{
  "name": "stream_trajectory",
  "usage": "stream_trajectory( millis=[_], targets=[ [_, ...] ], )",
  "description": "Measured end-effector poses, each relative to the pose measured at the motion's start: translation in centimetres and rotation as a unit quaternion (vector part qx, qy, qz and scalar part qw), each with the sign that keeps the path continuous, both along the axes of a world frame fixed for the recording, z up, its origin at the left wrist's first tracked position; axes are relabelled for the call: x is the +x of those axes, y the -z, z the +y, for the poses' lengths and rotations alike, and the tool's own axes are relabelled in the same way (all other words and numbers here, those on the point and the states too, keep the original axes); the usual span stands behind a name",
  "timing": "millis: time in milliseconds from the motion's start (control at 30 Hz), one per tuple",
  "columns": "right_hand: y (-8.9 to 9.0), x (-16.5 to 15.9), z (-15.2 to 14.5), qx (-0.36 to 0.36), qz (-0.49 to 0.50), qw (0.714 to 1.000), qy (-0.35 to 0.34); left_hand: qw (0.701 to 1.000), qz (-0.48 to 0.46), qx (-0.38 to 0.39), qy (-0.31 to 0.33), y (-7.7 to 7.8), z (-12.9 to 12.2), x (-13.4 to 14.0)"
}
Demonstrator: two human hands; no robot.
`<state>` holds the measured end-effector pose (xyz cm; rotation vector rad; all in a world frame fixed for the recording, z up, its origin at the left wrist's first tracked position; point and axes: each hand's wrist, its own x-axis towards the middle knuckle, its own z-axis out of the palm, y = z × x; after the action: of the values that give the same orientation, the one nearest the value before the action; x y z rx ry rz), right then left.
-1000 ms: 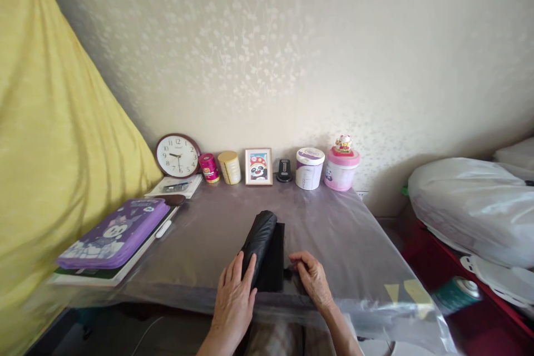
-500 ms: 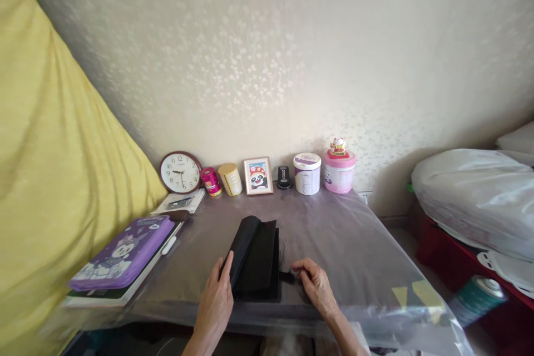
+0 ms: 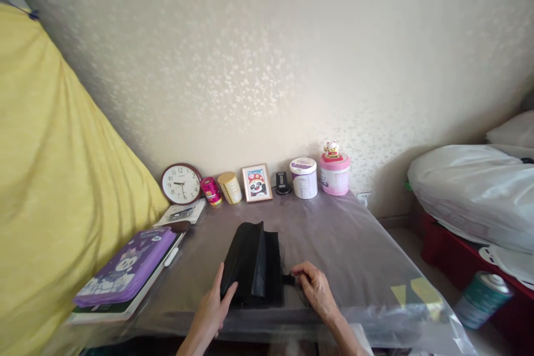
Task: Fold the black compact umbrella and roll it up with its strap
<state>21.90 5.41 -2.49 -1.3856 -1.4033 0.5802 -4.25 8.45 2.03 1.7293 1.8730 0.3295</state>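
Observation:
A black folding case [image 3: 246, 264] lies near the front edge of the table, its upper layer lifted and bowed like a half-turned cover over a flat black panel. My left hand [image 3: 212, 303] holds the lifted layer at its lower left, with thumb and forefinger apart along its edge and the other fingers tucked beneath. A short black strap [image 3: 287, 279] sticks out from the case's right side. Its end is pinched in the curled fingers of my right hand [image 3: 314, 286], which rests on the plastic table cover. What lies inside the case is hidden.
Along the wall stand a round clock [image 3: 181, 184], a pink can [image 3: 211, 191], a picture frame [image 3: 257, 183] and lidded tubs [image 3: 304, 179]. A purple case [image 3: 127, 267] tops a stack at left, beside a yellow curtain [image 3: 62, 139]. A spray can [image 3: 484, 297] is beyond the table's right edge.
The lifted layer of the case has been folded over further to the right, with my left hand lower on it. My right hand stays at the strap. The view has shifted slightly.

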Motion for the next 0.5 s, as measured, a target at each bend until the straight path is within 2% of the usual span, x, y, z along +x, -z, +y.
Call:
stream_trajectory(
  millis=[67,133,267,400,500],
  targets=[
    [0.1,0.0,0.0,0.001,0.003,1.0,0.001,0.996,-0.082,-0.043,-0.019,-1.0,-0.2,0.1],
    [0.2,0.1,0.0,0.007,0.006,1.0,-0.002,0.988,-0.146,-0.054,-0.023,-2.0,-0.6,0.2],
    [0.7,0.3,0.2,0.027,0.019,0.999,-0.006,0.972,-0.22,-0.082,-0.005,-3.6,-1.2,0.1],
    [1.1,0.2,0.4,0.03,0.049,0.998,0.006,0.969,-0.211,-0.097,0.077,-5.0,-1.6,0.1],
    [1.5,0.1,0.6,0.026,0.099,0.995,0.02,0.978,-0.175,-0.069,0.092,-6.3,-1.9,0.6]
  ],
)
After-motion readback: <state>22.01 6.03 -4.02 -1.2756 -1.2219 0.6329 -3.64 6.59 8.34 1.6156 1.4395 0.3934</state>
